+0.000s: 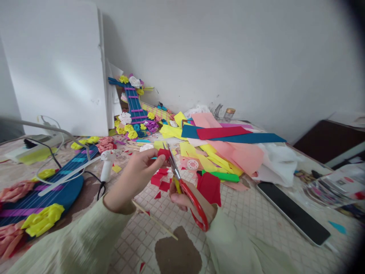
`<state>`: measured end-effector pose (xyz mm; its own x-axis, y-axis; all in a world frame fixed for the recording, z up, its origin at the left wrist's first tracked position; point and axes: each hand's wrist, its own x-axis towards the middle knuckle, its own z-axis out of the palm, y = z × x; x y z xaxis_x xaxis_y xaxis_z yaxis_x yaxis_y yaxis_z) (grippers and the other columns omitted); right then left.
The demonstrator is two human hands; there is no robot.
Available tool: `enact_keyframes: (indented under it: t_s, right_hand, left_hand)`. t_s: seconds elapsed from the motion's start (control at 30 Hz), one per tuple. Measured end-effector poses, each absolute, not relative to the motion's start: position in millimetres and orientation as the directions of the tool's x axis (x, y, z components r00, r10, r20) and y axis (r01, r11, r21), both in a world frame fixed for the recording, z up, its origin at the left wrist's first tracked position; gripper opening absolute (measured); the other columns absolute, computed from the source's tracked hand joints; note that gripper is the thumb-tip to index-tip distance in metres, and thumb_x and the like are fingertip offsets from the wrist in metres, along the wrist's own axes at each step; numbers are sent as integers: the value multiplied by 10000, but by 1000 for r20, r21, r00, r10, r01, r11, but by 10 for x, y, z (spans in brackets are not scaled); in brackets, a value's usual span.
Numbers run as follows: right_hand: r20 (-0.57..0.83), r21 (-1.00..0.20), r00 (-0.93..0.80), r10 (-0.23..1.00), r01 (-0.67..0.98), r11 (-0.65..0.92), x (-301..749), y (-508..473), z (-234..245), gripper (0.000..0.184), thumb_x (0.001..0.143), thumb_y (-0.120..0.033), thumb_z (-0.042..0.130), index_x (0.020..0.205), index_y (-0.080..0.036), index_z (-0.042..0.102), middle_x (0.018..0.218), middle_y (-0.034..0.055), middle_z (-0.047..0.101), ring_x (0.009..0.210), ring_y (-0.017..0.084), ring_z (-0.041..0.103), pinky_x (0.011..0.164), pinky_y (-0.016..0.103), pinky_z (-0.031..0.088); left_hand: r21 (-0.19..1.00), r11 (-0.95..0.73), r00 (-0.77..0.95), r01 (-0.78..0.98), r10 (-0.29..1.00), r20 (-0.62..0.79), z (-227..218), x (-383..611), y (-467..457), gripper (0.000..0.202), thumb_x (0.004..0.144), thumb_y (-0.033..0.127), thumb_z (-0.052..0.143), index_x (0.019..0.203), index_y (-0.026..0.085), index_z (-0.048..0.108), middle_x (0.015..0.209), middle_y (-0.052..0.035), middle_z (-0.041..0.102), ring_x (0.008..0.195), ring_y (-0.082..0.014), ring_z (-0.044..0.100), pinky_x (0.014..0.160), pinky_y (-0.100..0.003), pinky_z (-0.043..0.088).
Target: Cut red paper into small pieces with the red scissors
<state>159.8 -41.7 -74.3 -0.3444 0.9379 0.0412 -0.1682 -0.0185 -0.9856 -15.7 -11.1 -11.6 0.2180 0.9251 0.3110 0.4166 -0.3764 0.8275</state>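
Observation:
Between the thumb and fingers of my left hand (139, 175) is a small piece of red crepe paper (163, 153). My right hand (189, 196) grips a pair of scissors (189, 190) with red and yellow handles. The scissor blades point up and away, right beside the red piece, and look slightly apart. Whether they touch the paper I cannot tell. Cut red paper squares (160, 179) lie on the table below my hands. A larger folded red crepe paper (209, 188) rests just behind my right hand.
A white glue gun (107, 165) stands at left, beside a blue guitar-shaped craft (65, 179) with paper flowers. Another decorated guitar shape (134, 101) leans at the back. Crepe paper strips (228, 135) pile up behind. At right lie a phone (293, 213) and a clear plastic container (333, 186).

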Motion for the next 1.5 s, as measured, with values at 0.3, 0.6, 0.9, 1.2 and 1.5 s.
enact_keyframes:
  t_s: [0.3, 0.6, 0.9, 1.2, 1.5]
  right_hand:
    - [50, -998, -502, 863, -60, 23, 1627, -398, -781, 267, 892, -301, 519, 1086, -122, 560, 1007, 65, 598, 822, 142, 602, 698, 308, 527]
    - [53, -998, -529, 847, -12, 55, 1636, -398, -763, 276, 892, -304, 518, 1098, -124, 556, 1027, 70, 594, 844, 150, 602, 715, 320, 526]
    - [62, -997, -511, 857, 3, 74, 1608, -408, -780, 279, 891, -303, 519, 1101, -121, 554, 1023, 69, 595, 839, 149, 603, 710, 319, 527]
    - [73, -996, -491, 868, 2, 85, 1596, -422, -794, 282, 893, -304, 516, 1111, -127, 552, 1045, 74, 591, 860, 154, 601, 728, 329, 525]
    - [43, -998, -485, 873, 24, 62, 1615, -422, -788, 299, 890, -310, 519, 1125, -127, 548, 1073, 78, 585, 897, 170, 597, 757, 351, 520]
  left_hand:
    - [828, -386, 187, 408, 922, 338, -109, -153, -102, 202, 779, 345, 562, 713, 193, 677, 643, -20, 653, 604, -175, 608, 570, -270, 486]
    - [810, -385, 225, 443, 922, 315, -114, -162, -115, 261, 838, 381, 491, 766, 184, 647, 719, -28, 674, 692, -189, 635, 633, -286, 494]
    - [898, -308, 208, 315, 945, 251, -142, -160, -105, 327, 848, 437, 475, 769, 159, 630, 764, -45, 680, 753, -204, 653, 710, -318, 517]
    - [901, -318, 225, 295, 940, 258, -140, -147, -102, 271, 848, 384, 490, 768, 164, 627, 766, -27, 685, 728, -174, 644, 694, -290, 518]
    - [895, -306, 195, 325, 947, 253, -192, -176, -72, 321, 850, 409, 465, 692, 158, 588, 705, -29, 648, 698, -180, 631, 692, -314, 518]
